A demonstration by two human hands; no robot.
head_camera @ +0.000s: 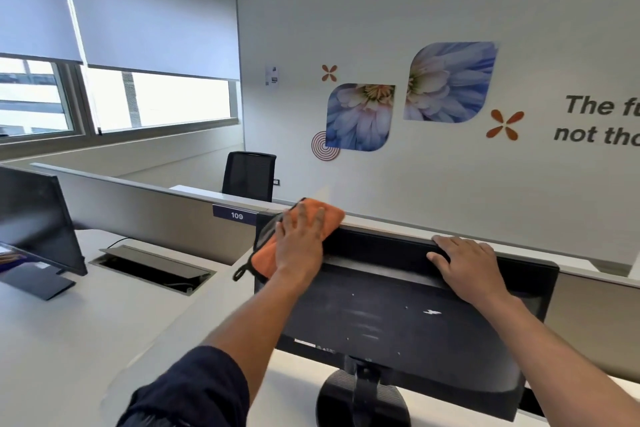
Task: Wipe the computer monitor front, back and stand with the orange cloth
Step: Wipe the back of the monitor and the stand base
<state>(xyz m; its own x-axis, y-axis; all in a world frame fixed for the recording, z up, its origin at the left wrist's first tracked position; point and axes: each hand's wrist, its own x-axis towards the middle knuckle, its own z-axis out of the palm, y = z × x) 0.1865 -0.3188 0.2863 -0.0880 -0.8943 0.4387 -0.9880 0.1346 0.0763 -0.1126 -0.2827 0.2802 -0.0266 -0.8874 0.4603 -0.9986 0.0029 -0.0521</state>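
The black computer monitor [388, 315] stands on the white desk with its back panel turned toward me, and its round black stand [360, 399] shows at the bottom. My left hand [300, 239] lies flat with straight fingers on the orange cloth [266, 253], pressing it against the monitor's upper left corner. The cloth folds over the top edge and a small black loop hangs from its lower corner. My right hand [465, 267] rests on the monitor's top edge to the right, its fingers curled over that edge.
A second dark monitor [34, 218] stands on the desk at the left. A open cable hatch [152, 269] is set into the desk between them. A grey partition [156, 208] with a "109" label runs behind the monitor; a black office chair [249, 175] stands beyond it.
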